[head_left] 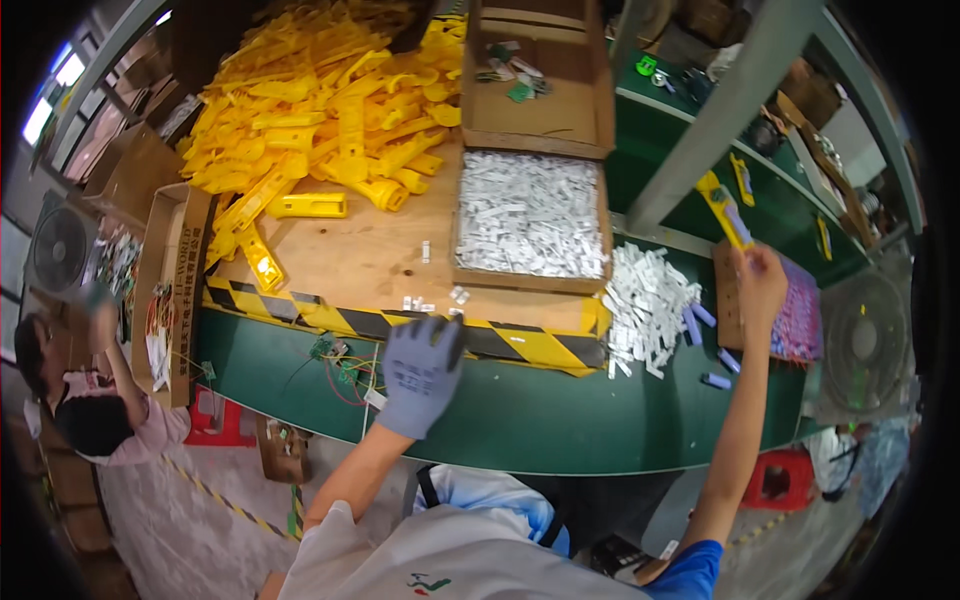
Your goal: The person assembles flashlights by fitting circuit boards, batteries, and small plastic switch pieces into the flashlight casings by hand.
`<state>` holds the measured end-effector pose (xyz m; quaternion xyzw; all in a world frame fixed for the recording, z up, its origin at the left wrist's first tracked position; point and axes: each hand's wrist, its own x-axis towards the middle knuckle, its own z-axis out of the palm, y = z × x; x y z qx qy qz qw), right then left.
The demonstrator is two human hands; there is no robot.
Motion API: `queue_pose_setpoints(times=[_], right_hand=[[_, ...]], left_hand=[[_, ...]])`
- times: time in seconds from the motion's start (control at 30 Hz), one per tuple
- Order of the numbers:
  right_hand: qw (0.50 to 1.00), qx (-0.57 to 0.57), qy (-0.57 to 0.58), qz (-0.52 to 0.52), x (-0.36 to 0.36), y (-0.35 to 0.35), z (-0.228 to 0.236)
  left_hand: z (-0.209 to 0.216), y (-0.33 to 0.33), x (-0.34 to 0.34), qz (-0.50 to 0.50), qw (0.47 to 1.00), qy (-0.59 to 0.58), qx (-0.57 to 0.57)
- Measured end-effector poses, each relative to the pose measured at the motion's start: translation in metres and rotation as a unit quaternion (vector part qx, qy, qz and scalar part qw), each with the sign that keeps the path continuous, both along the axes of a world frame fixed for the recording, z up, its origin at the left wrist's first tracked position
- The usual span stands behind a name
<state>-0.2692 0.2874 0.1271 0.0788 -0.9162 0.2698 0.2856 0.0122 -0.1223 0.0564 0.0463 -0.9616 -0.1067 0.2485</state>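
My left hand (420,375), in a grey-blue glove with darker fingertips, reaches over the front edge of a wooden board (370,245). Its fingers point forward, slightly bent and apart, and nothing shows in them. Small white pieces (413,304) lie just beyond the fingertips. Off to the right, my bare right hand (762,285) is raised beside a small carton. Its fingers pinch the lower end of a long yellow plastic casing (716,197), with a purple cylindrical cell (737,222) lying in it.
A big heap of yellow casings (330,110) covers the board's far left. An open carton (530,215) holds many white pieces; more lie piled (645,305) beside it. Loose purple cells (716,381) rest on the green table (500,425). Wired circuit boards (345,370) lie left. A co-worker (110,400) sits far left.
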Motion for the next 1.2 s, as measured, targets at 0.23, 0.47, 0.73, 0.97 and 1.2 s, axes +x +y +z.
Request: queue_pose_setpoints(times=[0.23,0.47,0.73,0.97,1.2], right_hand=[[0.991,0.070,-0.009,-0.117,-0.201,-0.065,-0.058],[0.994,0.075,0.029,-0.074,-0.326,0.020,-0.201],[0.997,0.035,-0.060,-0.031,-0.304,-0.029,-0.203],[0.948,-0.298,-0.108,-0.017,-0.192,-0.057,-0.130],[0.847,-0.488,-0.056,0.201,0.000,-0.083,-0.077]], left_hand=[[-0.013,-0.077,0.004,0.140,0.986,-0.003,0.091],[-0.015,-0.047,-0.017,0.024,0.979,-0.109,0.168],[-0.041,-0.003,-0.032,0.126,0.982,-0.069,0.125],[-0.042,0.011,-0.050,0.172,0.979,-0.045,0.103],[-0.027,-0.005,-0.045,0.158,0.978,-0.136,0.022]])
